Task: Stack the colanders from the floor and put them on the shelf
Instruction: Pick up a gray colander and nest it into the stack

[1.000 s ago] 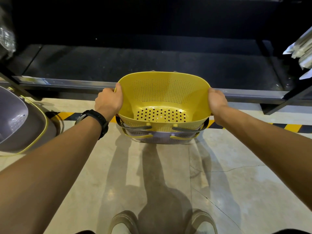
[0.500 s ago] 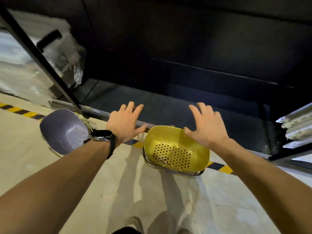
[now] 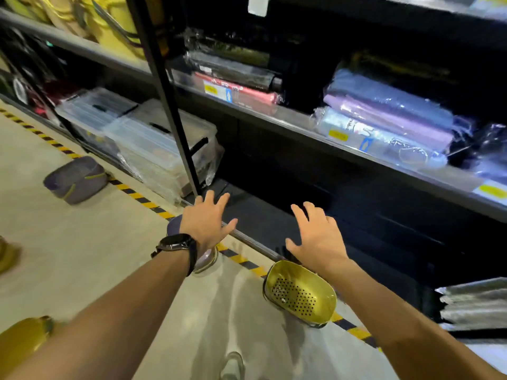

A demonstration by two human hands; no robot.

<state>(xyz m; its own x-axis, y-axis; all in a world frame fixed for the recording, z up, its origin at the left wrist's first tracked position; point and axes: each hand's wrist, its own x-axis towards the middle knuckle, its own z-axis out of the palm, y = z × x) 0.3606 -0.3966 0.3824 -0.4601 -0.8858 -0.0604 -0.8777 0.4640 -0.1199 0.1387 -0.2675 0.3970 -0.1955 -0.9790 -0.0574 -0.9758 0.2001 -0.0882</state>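
A yellow colander [image 3: 301, 294], topmost of a small stack, sits on the floor by the striped line, just in front of the dark bottom shelf [image 3: 274, 223]. My right hand [image 3: 315, 237] hovers above it, fingers spread, holding nothing. My left hand [image 3: 205, 223], with a black watch on the wrist, is open too and hides most of a purple colander [image 3: 204, 261] on the floor under it. Another purple colander with a yellow-green rim [image 3: 76, 179] lies further left on the floor. A yellow one [image 3: 22, 341] shows at the lower left corner.
A black upright post [image 3: 170, 105] splits the shelving. Wrapped clear plastic boxes [image 3: 153, 144] fill the bottom shelf left of it. The shelf above carries wrapped rolled mats [image 3: 384, 119]. Silvery packs [image 3: 474, 305] lie at the right. My shoe [image 3: 233, 366] is below.
Both hands have let go of the yellow stack, which now rests on the floor. My view has lifted and swung left, bringing the upper shelves and more colanders into sight.
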